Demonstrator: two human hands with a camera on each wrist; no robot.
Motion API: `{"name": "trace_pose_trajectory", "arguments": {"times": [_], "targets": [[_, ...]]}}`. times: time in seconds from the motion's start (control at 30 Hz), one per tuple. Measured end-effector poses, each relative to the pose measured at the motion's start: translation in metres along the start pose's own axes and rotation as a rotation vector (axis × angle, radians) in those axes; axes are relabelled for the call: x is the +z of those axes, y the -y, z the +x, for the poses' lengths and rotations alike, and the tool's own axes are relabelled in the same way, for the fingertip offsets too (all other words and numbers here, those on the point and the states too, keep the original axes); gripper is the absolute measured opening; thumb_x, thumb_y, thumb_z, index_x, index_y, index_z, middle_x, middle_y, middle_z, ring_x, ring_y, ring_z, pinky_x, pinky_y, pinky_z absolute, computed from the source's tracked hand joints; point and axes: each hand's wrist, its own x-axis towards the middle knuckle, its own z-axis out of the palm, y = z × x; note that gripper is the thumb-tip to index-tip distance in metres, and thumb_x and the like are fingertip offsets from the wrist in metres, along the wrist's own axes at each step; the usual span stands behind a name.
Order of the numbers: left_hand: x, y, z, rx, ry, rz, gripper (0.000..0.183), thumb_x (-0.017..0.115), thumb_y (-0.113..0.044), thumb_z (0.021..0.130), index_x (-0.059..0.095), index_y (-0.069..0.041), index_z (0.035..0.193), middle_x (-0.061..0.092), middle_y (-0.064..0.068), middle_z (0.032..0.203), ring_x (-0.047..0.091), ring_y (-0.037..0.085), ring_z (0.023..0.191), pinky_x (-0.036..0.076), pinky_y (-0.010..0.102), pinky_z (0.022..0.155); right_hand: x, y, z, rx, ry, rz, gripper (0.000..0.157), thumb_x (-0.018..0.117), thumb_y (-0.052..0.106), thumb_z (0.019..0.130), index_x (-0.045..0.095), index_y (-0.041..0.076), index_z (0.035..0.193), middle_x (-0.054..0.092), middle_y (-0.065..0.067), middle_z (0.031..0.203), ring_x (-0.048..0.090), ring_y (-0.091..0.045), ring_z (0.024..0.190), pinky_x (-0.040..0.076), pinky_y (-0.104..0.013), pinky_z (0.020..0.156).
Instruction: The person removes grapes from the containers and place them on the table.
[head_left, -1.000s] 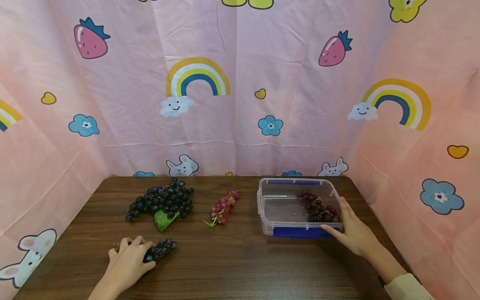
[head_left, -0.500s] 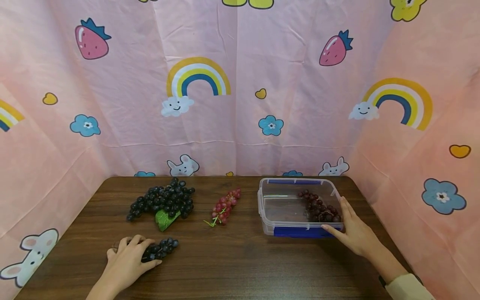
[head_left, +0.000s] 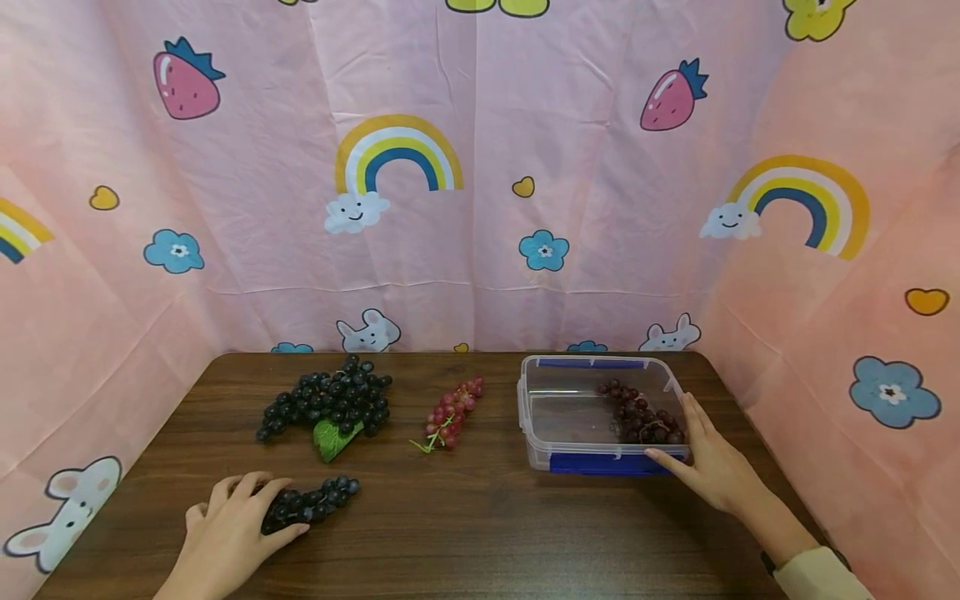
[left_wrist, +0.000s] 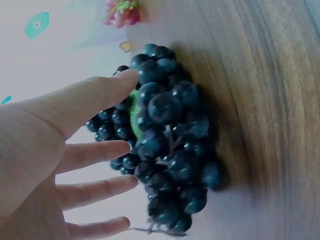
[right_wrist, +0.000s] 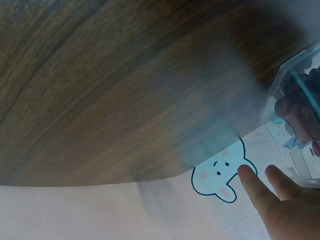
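A small bunch of black grapes (head_left: 315, 503) lies on the table, its left end partly behind my left hand (head_left: 228, 525). In the left wrist view the thumb and fingers (left_wrist: 107, 150) are spread and fairly straight beside the black grapes (left_wrist: 165, 107), not curled round them. My right hand (head_left: 708, 467) rests against the right side of a clear plastic food container (head_left: 577, 451) with blue clips, the thumb at its front rim. Inside the container, on the right, sits a bunch of dark red grapes (head_left: 637, 417).
A large bunch of black grapes (head_left: 337, 400) with a green leaf (head_left: 330, 439) lies at the back left of the wooden table (head_left: 480, 533). Between it and the container is a bunch of red grapes (head_left: 452, 411). A printed pink cloth (head_left: 472, 275) surrounds the table's back and sides.
My left hand has loosened and slid left, so more of the small black bunch shows. The bunch itself stays in place. My right hand remains at the container.
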Motion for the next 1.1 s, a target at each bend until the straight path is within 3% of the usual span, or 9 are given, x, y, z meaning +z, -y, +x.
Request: {"name": "trace_pose_trajectory", "arguments": {"times": [0.27, 0.4, 0.53, 0.67, 0.93, 1.1], "targets": [[0.001, -0.002, -0.019, -0.027, 0.0, 0.055, 0.087, 0.076, -0.074, 0.08, 0.07, -0.007, 0.134, 0.059, 0.026, 0.134, 0.049, 0.06, 0.118, 0.042, 0.072, 0.078, -0.004, 0.001, 0.001, 0.001, 0.011, 0.007, 0.113, 0.062, 0.06, 0.101, -0.002, -0.006, 0.167, 0.012, -0.039, 0.168, 0.058, -0.062, 0.122, 0.055, -0.049, 0.063], [0.005, -0.005, -0.028, -0.034, 0.016, 0.09, 0.085, 0.077, -0.075, 0.079, 0.072, -0.009, 0.131, 0.062, 0.024, 0.131, 0.053, 0.056, 0.117, 0.046, 0.074, 0.078, -0.002, 0.001, 0.0, 0.003, 0.011, 0.005, 0.113, 0.062, 0.061, 0.101, -0.002, -0.006, 0.166, 0.012, -0.039, 0.168, 0.059, -0.062, 0.122, 0.055, -0.051, 0.066], [0.008, -0.012, -0.034, 0.003, -0.002, 0.097, 0.078, 0.077, -0.074, 0.079, 0.074, -0.013, 0.128, 0.065, 0.018, 0.128, 0.058, 0.05, 0.114, 0.049, 0.072, 0.076, -0.002, 0.0, -0.001, -0.003, -0.002, -0.001, 0.112, 0.062, 0.06, 0.101, 0.0, -0.007, 0.166, 0.014, -0.039, 0.168, 0.057, -0.062, 0.125, 0.056, -0.059, 0.074], [0.01, -0.026, -0.035, 0.103, -0.033, 0.051, 0.072, 0.077, -0.072, 0.082, 0.073, -0.018, 0.129, 0.065, 0.009, 0.129, 0.06, 0.044, 0.114, 0.051, 0.067, 0.074, -0.002, -0.001, -0.001, -0.002, -0.002, -0.006, 0.112, 0.062, 0.061, 0.101, 0.0, -0.007, 0.166, 0.013, -0.038, 0.169, 0.054, -0.062, 0.129, 0.055, -0.062, 0.078], [0.034, -0.052, -0.034, 0.382, -0.063, -0.201, 0.065, 0.082, -0.059, 0.085, 0.07, -0.021, 0.136, 0.065, 0.004, 0.131, 0.06, 0.038, 0.114, 0.05, 0.063, 0.075, 0.0, 0.0, -0.001, 0.004, 0.008, -0.008, 0.113, 0.061, 0.062, 0.101, -0.002, -0.005, 0.167, 0.013, -0.038, 0.168, 0.05, -0.064, 0.131, 0.056, -0.064, 0.077], [0.042, -0.062, -0.027, 0.58, -0.164, -0.234, 0.064, 0.081, -0.052, 0.089, 0.067, -0.019, 0.141, 0.066, 0.003, 0.131, 0.06, 0.035, 0.113, 0.051, 0.056, 0.074, 0.002, 0.0, -0.001, 0.008, 0.005, -0.006, 0.113, 0.061, 0.062, 0.1, -0.002, -0.005, 0.167, 0.013, -0.038, 0.169, 0.052, -0.063, 0.13, 0.056, -0.061, 0.075]]}}
